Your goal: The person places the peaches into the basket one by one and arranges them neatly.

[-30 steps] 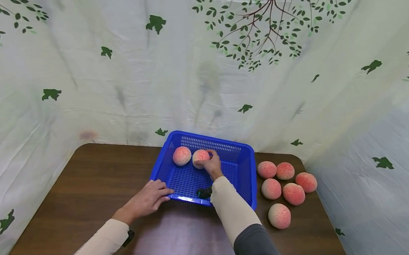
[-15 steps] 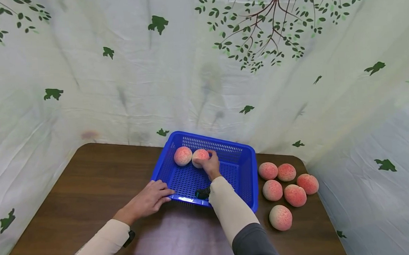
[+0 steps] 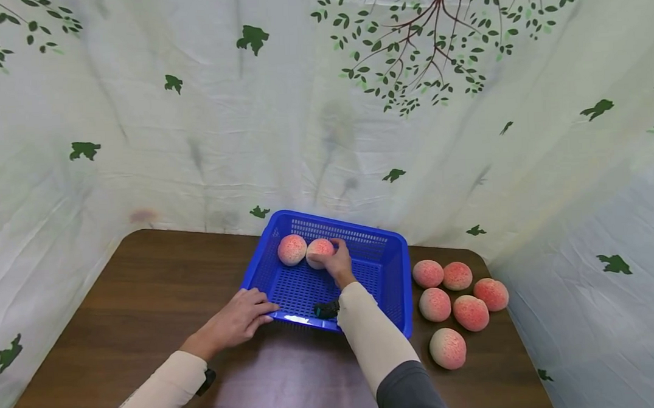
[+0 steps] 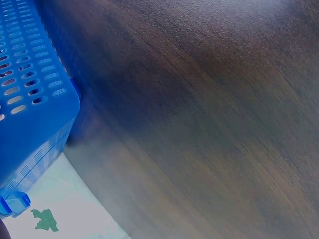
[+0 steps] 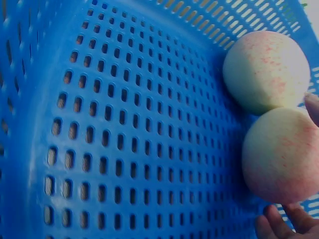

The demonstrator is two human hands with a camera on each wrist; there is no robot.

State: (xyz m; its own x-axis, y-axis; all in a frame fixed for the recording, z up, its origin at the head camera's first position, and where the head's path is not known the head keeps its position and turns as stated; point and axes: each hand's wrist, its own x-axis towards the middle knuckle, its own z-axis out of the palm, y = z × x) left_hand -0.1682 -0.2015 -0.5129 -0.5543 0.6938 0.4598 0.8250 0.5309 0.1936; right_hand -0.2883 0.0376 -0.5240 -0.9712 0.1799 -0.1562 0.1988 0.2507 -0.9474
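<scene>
A blue plastic basket (image 3: 382, 274) with slotted walls stands on the table. Two pinkish peaches sit inside near its back left: the left peach (image 3: 292, 250) and, touching it, the right peach (image 3: 319, 250). My right hand (image 3: 337, 266) reaches into the basket and holds the right peach between thumb and fingers. In the right wrist view that held peach (image 5: 281, 155) is against its neighbour (image 5: 265, 71), with fingertips (image 5: 279, 224) beside it. My left hand (image 3: 243, 317) grips the basket's rim at the front left corner. The left wrist view shows mostly table and the basket's wall (image 4: 37, 114).
To the basket's right lie several loose peaches (image 3: 470, 311), the nearest one (image 3: 448, 348) a little apart. The brown wooden table (image 3: 160, 284) has rounded back corners. A pale leaf-printed curtain (image 3: 290, 120) hangs behind and at both sides.
Both hands and the peaches keep nearly the same places. Only a slight shift of the head view shows.
</scene>
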